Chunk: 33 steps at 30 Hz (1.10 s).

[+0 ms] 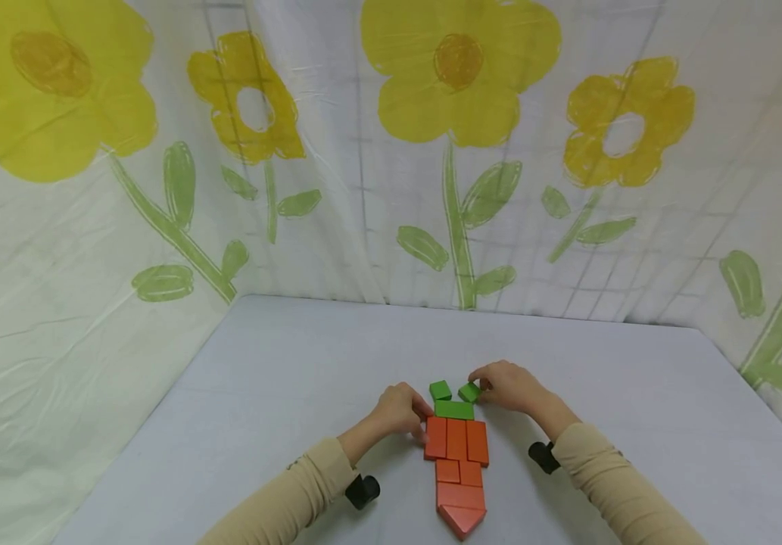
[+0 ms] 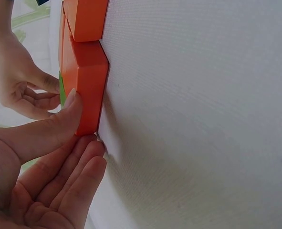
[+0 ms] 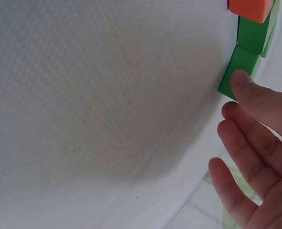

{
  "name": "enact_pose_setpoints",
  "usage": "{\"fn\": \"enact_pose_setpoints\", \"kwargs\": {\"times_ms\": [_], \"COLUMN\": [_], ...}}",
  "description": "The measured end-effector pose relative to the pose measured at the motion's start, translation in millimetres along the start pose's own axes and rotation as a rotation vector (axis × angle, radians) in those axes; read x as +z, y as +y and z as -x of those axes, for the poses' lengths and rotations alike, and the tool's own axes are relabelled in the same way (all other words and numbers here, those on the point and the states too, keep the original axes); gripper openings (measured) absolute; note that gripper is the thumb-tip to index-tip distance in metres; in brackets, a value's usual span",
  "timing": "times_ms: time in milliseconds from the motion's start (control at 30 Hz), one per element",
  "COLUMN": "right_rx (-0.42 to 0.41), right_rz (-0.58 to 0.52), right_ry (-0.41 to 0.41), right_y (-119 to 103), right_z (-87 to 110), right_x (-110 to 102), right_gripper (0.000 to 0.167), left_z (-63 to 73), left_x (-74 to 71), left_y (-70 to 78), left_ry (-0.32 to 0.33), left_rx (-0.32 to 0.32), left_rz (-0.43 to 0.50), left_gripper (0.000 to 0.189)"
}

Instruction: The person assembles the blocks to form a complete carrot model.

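Three upright orange blocks stand side by side in the head view. My left hand [image 1: 396, 411] touches the leftmost orange block [image 1: 435, 439]. In the left wrist view its thumb lies along that block's side [image 2: 90, 90], with the other fingers relaxed at the end. A green rectangular block [image 1: 454, 409] lies across the top of the orange row. Above it sit two small green blocks, the left one [image 1: 440, 390] set at a slight angle. My right hand [image 1: 509, 384] pinches the right, turned one [image 1: 468, 392] between thumb and index finger.
Below the orange row lie two small orange blocks [image 1: 448, 471], a wider red-orange block [image 1: 460, 496] and a triangular one [image 1: 462, 521] pointing toward me. All rest on a white table [image 1: 295, 341]. Behind hangs a white curtain [image 1: 336, 219] with yellow flowers.
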State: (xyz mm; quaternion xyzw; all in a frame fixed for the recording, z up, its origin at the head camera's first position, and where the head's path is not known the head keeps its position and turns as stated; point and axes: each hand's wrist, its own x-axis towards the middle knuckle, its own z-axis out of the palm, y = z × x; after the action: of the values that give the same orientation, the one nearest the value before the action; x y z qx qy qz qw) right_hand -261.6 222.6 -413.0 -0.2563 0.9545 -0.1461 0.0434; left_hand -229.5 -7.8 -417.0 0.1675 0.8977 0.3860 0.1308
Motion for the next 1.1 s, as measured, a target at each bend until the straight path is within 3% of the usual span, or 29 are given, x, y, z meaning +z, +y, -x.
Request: {"fn": "enact_pose_setpoints", "kwargs": {"times_ms": [900,1000,1100], "right_rx": [-0.101,-0.098,-0.072], "right_rz": [0.013,0.044,0.087], "right_ry": [0.034,0.066,0.147], "right_y": [1.5,2.5,4.6], "right_z": [2.0,4.1,6.4], "right_x": [4.2,2.7,1.6], "right_gripper": [0.032,0.038,0.04], "left_z": [0.2,0.8,1.6], "left_x": [-1.4,-2.1,-2.0], "left_y": [-0.9,-1.0,-1.0], "left_ry": [-0.022,-0.033,-0.033], "left_rx": [0.027,0.033,0.033], "left_rz": [0.003,-0.006,-0.024], "left_gripper": [0.031,0.031,0.032]}}
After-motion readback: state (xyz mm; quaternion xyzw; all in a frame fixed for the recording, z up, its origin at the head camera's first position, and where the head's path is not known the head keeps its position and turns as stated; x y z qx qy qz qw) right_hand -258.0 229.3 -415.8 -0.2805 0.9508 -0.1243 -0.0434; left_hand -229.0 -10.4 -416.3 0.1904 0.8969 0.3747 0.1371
